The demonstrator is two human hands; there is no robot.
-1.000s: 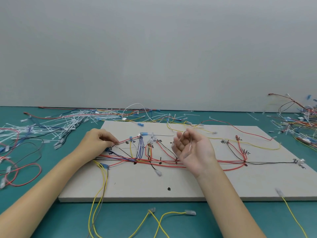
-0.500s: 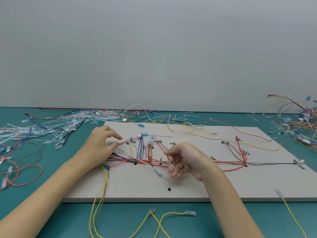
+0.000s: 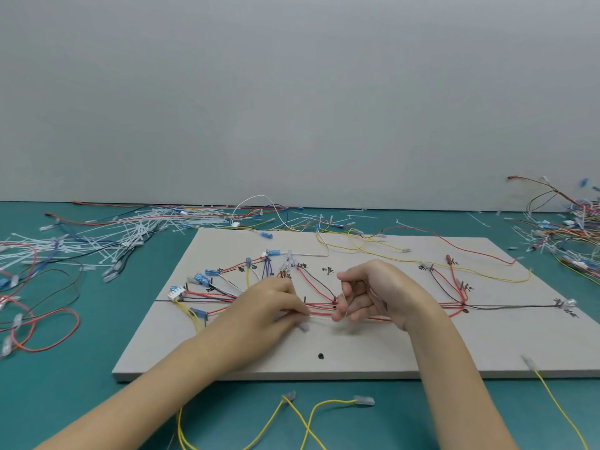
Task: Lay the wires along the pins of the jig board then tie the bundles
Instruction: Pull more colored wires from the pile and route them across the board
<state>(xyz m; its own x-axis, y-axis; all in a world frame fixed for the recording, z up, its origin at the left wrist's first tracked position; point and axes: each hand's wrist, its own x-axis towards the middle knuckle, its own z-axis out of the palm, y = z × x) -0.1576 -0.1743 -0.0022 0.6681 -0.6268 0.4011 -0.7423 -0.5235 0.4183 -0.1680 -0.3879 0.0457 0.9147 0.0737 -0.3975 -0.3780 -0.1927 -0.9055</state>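
A pale jig board (image 3: 373, 355) lies on the teal table with red, black, yellow and blue wires (image 3: 451, 306) laid along its pins. My left hand (image 3: 269, 306) rests over the bundle at the board's middle and pinches one end of a thin white cable tie (image 3: 319, 316). My right hand (image 3: 367, 293) sits just to its right, fingers curled, pinching the tie's other end. The tie stretches between both hands, just in front of the red wires. Blue connectors (image 3: 203, 279) fan out at the board's left.
A heap of white cable ties and loose wires (image 3: 107, 235) covers the table at the back left. Another tangle of wires (image 3: 571, 232) lies at the far right. Yellow wires (image 3: 311, 414) trail off the board's front edge. A red loop (image 3: 45, 329) sits left.
My left hand slid right from the board's left connectors to the middle and took one end of the tie. My right hand stayed over the board's middle, now holding the tie's other end.
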